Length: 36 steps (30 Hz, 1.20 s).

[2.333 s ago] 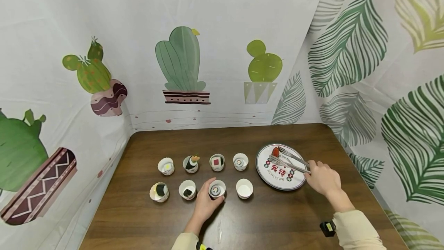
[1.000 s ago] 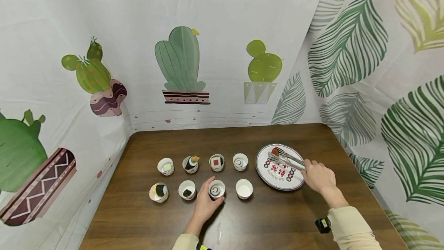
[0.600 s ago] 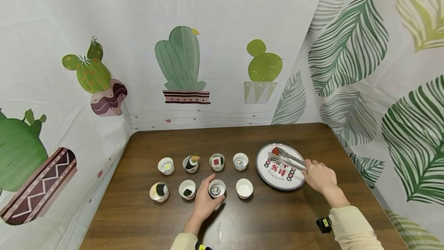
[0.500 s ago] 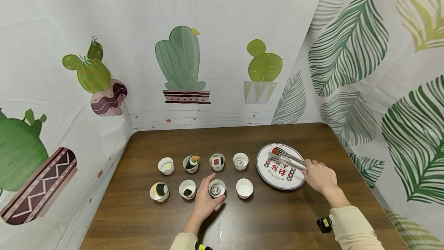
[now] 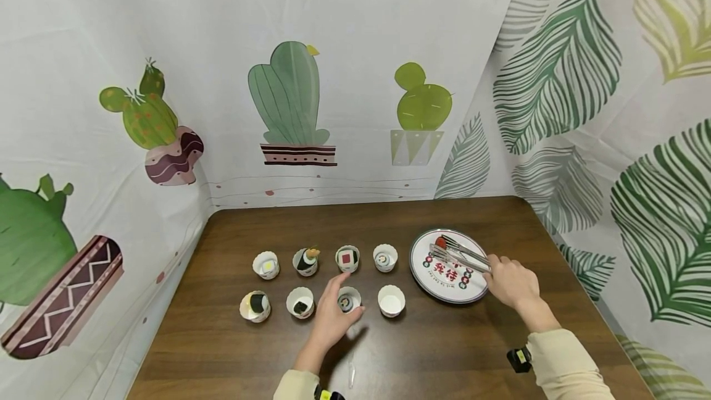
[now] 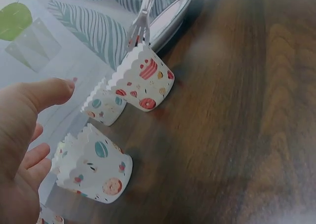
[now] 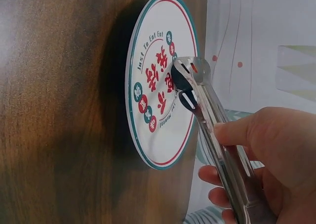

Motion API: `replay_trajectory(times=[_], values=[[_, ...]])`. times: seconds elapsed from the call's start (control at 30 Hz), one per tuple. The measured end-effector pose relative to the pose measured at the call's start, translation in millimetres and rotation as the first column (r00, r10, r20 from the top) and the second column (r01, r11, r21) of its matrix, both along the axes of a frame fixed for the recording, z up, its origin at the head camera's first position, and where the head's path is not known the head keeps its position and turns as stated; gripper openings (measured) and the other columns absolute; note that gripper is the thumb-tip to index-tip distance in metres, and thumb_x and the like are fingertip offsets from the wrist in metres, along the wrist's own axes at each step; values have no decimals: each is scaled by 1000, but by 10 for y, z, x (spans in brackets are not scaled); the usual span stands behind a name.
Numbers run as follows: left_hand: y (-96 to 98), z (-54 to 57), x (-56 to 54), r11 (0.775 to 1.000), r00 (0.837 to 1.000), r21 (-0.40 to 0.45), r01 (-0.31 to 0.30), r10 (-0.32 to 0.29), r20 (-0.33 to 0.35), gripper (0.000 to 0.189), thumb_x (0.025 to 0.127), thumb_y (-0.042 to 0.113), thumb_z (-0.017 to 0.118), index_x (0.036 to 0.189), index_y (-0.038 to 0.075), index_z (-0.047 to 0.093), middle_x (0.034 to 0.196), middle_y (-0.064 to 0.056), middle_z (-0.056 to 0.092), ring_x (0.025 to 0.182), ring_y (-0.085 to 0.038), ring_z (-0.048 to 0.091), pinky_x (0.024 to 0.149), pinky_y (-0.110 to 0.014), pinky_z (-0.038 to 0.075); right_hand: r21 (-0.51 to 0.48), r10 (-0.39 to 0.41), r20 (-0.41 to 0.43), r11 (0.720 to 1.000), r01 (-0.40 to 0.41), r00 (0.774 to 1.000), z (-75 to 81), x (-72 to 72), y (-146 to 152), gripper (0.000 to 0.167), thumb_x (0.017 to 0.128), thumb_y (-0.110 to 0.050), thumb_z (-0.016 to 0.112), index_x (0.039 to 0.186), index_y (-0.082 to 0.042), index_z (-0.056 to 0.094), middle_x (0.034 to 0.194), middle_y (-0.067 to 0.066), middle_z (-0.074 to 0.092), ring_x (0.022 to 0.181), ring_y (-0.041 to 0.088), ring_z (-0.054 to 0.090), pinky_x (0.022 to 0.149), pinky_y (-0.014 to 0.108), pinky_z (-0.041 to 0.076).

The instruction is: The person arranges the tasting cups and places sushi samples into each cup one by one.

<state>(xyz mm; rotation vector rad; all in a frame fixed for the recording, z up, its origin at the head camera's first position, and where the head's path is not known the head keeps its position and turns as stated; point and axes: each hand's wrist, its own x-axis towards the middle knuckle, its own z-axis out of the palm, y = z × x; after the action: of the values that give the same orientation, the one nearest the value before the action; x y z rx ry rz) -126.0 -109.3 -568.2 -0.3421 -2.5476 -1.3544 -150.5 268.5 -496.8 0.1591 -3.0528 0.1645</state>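
My left hand (image 5: 332, 320), thumb and fingers spread, is around a white paper baking cup (image 5: 349, 300) holding a toy sushi roll. In the left wrist view, the thumb (image 6: 52, 93) stands apart from the nearest cup (image 6: 94, 167). My right hand (image 5: 512, 283) grips metal tongs (image 7: 222, 150). Their tips are at a small dark-wrapped, red-topped sushi piece (image 5: 441, 243) on the white lettered plate (image 5: 444, 292); the right wrist view shows the piece's dark side (image 7: 181, 78) between the tips. A bare-bottomed paper cup (image 5: 391, 302) sits between left hand and plate.
More cups with sushi pieces stand in two rows, including one with a roll (image 5: 386, 258), one with a red-topped square (image 5: 347, 258) and one with a rice ball (image 5: 255, 306). The brown table (image 5: 444, 350) meets printed curtains (image 5: 355, 91) at the back and sides.
My left hand has let go of the cup with the roll, its thumb and fingers parting from the rim. The right hand shifted the tongs slightly left earlier, then stayed still.
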Motion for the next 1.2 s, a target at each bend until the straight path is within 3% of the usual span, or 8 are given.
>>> replay_trajectory(times=[0.23, 0.67, 0.9, 1.2], values=[[73, 23, -4, 1000, 1000, -11, 1, -1, -10, 78, 62, 17, 83, 131, 16, 46, 128, 1, 51, 117, -20, 51, 93, -41, 43, -12, -24, 12, 1000, 24, 1000, 7, 37, -14, 35, 82, -22, 60, 106, 3, 55, 83, 19, 58, 76, 39, 57, 57, 53, 45], [183, 85, 0, 999, 999, 12, 47, -47, 14, 78, 65, 15, 82, 133, 16, 44, 130, -4, 50, 121, -23, 48, 95, -44, 41, -27, -104, -24, 994, 104, 994, -4, 157, -187, 30, 80, -20, 59, 92, 8, 54, 73, 22, 56, 67, 42, 56, 50, 52, 43], [261, 98, -6, 998, 998, 11, 64, -64, 6, 78, 64, 15, 83, 132, 18, 45, 130, -2, 50, 120, -24, 48, 96, -45, 40, -33, -124, 15, 992, 124, 992, 21, 157, -219, 30, 81, -19, 56, 92, 8, 53, 75, 23, 56, 69, 43, 55, 51, 53, 43], [427, 144, 35, 993, 992, -11, 119, -118, 45, 82, 64, 16, 81, 136, 10, 41, 134, -5, 47, 121, -24, 47, 96, -43, 40, -39, -146, -17, 989, 145, 989, 17, 168, -267, 29, 80, -19, 58, 91, 8, 53, 75, 23, 56, 69, 42, 56, 50, 53, 43]])
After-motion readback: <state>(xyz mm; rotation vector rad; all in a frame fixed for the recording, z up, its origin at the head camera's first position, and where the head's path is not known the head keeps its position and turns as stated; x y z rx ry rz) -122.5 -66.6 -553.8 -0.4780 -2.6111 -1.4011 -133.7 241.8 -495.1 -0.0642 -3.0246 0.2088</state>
